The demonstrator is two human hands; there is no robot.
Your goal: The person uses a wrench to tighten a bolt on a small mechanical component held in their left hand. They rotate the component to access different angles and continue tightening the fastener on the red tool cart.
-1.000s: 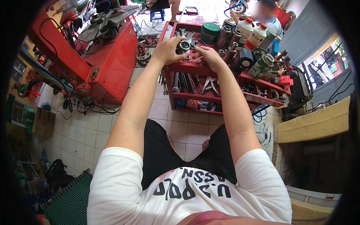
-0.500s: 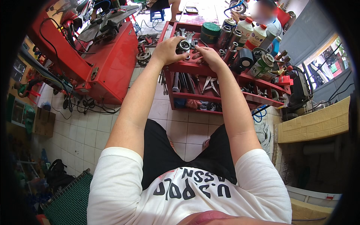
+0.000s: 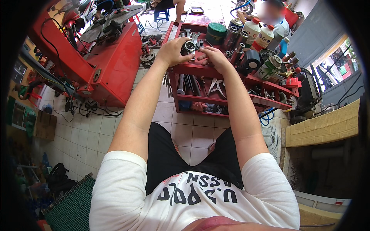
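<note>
My left hand [image 3: 174, 51] grips a round dark metal part with a shiny ring [image 3: 189, 47] over the top tray of a red tool cart [image 3: 231, 75]. Just to its right, my right hand [image 3: 213, 57] rests low on the tray with its fingers curled among small parts; what it holds is hidden. Wrenches [image 3: 191, 35] lie on the tray behind both hands. Pliers and other hand tools [image 3: 210, 86] sit on the shelf below.
Cans, a dark green lidded tub [image 3: 216, 32] and white bottles [image 3: 258, 32] crowd the cart's far right side. A red machine stand [image 3: 115, 65] is at the left, with cables on the tiled floor. A person sits beyond the cart. A yellow-tiled ledge [image 3: 323, 123] is at the right.
</note>
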